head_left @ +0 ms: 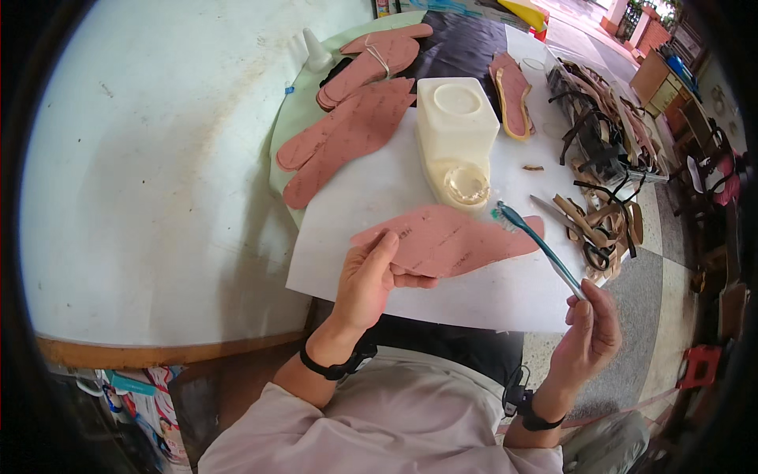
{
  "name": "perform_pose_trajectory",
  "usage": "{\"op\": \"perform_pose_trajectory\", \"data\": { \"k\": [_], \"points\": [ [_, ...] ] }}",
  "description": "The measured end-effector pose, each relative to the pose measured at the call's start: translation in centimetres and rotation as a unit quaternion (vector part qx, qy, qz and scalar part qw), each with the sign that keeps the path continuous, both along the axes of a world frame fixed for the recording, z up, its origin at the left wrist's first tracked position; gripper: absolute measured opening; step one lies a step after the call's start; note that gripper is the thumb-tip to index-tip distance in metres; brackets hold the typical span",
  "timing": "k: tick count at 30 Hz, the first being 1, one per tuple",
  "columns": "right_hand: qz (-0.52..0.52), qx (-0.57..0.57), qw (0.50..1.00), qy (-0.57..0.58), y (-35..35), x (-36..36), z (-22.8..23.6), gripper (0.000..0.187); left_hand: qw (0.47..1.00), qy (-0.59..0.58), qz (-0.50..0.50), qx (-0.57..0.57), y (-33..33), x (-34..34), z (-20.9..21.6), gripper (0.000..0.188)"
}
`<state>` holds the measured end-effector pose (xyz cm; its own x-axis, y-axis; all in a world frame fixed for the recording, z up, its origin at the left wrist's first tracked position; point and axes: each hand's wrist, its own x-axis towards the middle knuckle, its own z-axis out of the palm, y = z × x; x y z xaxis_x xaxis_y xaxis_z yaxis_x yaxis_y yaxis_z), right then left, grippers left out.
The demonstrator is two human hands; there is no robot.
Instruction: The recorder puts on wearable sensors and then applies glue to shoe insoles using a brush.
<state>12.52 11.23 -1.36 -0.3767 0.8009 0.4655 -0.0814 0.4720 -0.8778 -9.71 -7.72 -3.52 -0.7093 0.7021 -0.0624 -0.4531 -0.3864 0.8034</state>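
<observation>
A pink shoe insole (pixel 454 241) is pinched at its left end by my left hand (pixel 371 276), thumb on top and fingers underneath. My right hand (pixel 588 328) grips a teal toothbrush (pixel 545 249) by the end of its handle. The brush head is by the insole's upper right edge; whether they touch I cannot tell. Just beyond the insole, a cream plastic bottle (pixel 458 142) lies on its side, its round mouth toward me and crusted around the rim.
Stacks of pink insoles (pixel 347 134) lie at the far left, one bundle tied. More insoles (pixel 513 95) rest behind the bottle. At right are scissors (pixel 596 254), leather strips (pixel 608 221) and a container of straps (pixel 604 118). A white wall (pixel 158 174) borders the left.
</observation>
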Motion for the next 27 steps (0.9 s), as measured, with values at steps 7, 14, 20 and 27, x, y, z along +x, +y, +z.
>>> {"op": "perform_pose_trajectory", "data": {
  "k": [7, 14, 20, 27],
  "points": [
    [0.009, 0.029, 0.999, -0.045, -0.9, -0.8, -0.2, 0.018, 0.976, 0.177, 0.068, -0.104, 0.2, -0.2, -1.2, 0.022],
    [0.039, 0.108, 0.991, -0.062, -2.1, -2.6, 0.2, 0.019, 0.964, 0.213, 0.108, -0.120, 0.0, -0.1, -1.3, 0.018],
    [0.049, 0.135, 0.987, -0.076, -2.7, -3.3, 0.5, 0.023, 0.964, 0.222, 0.095, -0.115, 0.0, -0.2, -1.3, 0.020],
    [-0.004, 0.165, 0.979, -0.120, -2.1, -2.6, 0.5, 0.023, 0.965, 0.219, 0.102, -0.104, -0.2, 0.1, -1.1, 0.017]
  ]
}}
